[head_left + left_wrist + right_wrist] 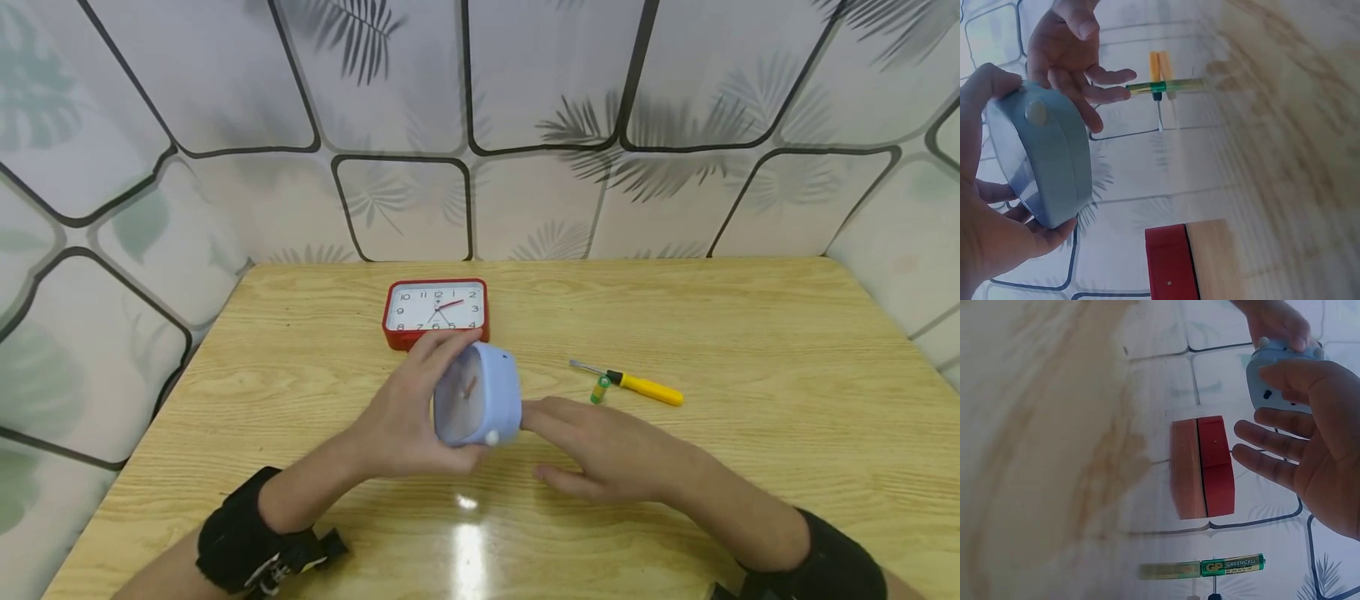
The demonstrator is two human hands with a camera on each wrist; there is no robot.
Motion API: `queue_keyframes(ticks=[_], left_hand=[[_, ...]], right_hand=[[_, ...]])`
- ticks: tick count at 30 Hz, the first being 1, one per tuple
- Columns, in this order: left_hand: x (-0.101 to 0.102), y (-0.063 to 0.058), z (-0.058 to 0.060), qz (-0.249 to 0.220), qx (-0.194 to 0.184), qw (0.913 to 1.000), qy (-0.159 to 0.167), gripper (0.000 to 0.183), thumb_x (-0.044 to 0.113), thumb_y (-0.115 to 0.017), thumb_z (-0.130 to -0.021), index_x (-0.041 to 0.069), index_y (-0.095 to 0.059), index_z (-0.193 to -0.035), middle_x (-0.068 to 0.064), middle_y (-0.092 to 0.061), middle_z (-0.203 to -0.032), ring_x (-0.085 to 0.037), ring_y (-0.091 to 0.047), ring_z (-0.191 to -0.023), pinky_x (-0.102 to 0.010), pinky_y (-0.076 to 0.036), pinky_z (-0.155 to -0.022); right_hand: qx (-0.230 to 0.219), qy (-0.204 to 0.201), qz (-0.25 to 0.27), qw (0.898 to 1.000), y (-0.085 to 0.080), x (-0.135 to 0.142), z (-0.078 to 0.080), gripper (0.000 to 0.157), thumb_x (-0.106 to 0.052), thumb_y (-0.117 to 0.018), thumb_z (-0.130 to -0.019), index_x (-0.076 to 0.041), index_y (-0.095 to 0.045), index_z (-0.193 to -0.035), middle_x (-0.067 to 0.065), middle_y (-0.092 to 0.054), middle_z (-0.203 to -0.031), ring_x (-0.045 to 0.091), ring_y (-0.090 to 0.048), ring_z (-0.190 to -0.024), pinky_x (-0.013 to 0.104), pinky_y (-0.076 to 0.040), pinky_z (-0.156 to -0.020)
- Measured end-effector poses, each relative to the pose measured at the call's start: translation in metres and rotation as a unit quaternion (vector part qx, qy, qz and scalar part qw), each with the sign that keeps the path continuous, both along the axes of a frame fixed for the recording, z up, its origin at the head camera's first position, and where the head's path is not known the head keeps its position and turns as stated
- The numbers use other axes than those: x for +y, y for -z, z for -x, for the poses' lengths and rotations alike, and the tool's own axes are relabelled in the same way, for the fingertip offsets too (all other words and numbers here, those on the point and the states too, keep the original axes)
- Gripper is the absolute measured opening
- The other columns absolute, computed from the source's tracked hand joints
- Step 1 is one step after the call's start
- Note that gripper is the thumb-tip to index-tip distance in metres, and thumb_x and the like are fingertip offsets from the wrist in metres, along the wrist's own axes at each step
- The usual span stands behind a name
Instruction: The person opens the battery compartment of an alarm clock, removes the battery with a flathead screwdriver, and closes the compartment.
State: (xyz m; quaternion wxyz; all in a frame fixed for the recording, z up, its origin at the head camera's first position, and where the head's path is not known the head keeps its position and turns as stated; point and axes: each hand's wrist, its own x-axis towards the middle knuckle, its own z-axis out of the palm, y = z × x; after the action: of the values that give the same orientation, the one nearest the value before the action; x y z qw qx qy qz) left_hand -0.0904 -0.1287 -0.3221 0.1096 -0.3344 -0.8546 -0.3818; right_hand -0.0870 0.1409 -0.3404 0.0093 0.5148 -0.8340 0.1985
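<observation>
A light blue alarm clock (498,396) is held up above the table, tilted, with its dial turned to the left. My left hand (408,412) grips it, fingers over the top edge and thumb underneath. Behind the clock is my right hand (607,450), its fingers extended and the index finger at the back of the case. The right wrist view shows dark spots on that back (1267,394); the right hand hides part of it. Whether the fingertip presses on anything there, I cannot tell.
A red rectangular clock (437,310) lies face up beyond my left hand. To the right, a green GP battery (1232,565) stands on end beside a yellow-handled screwdriver (648,388). Patterned panels (532,208) rise behind the wooden table (750,333).
</observation>
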Motion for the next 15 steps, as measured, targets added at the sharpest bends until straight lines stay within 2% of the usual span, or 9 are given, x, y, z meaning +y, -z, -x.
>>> queue_keyframes(ticks=[5,11,15], left_hand=[[-0.006,-0.004,0.004,0.015,0.027,0.9995,-0.009,0.105,0.026,-0.089,-0.056,0.009,-0.044,-0.149,-0.011,-0.048,-0.135,-0.023,-0.053,-0.116,-0.042,-0.056,-0.087],[-0.026,-0.014,0.019,0.057,0.070,0.9944,-0.055,0.106,0.023,-0.086,-0.059,0.002,-0.039,-0.152,-0.019,-0.043,-0.139,-0.030,-0.050,-0.118,-0.046,-0.054,-0.089],[-0.045,-0.024,0.031,0.088,0.052,0.9901,-0.096,0.106,0.021,-0.084,-0.062,0.002,-0.035,-0.154,-0.022,-0.039,-0.144,-0.034,-0.044,-0.126,-0.053,-0.052,-0.092]], right_hand=[[-0.007,0.012,-0.014,1.000,-0.001,-0.001,-0.001,0.066,-0.025,-0.066,-0.095,-0.017,-0.036,-0.153,0.003,-0.054,-0.145,0.019,-0.055,-0.129,0.038,-0.052,-0.101],[-0.006,0.016,-0.029,0.999,-0.002,-0.001,0.000,0.066,-0.025,-0.066,-0.096,-0.018,-0.035,-0.154,0.002,-0.051,-0.149,0.019,-0.056,-0.129,0.038,-0.052,-0.101],[-0.011,0.017,-0.036,0.999,-0.002,-0.001,0.000,0.062,-0.026,-0.065,-0.097,-0.019,-0.038,-0.152,0.001,-0.050,-0.150,0.019,-0.055,-0.130,0.038,-0.052,-0.102]])
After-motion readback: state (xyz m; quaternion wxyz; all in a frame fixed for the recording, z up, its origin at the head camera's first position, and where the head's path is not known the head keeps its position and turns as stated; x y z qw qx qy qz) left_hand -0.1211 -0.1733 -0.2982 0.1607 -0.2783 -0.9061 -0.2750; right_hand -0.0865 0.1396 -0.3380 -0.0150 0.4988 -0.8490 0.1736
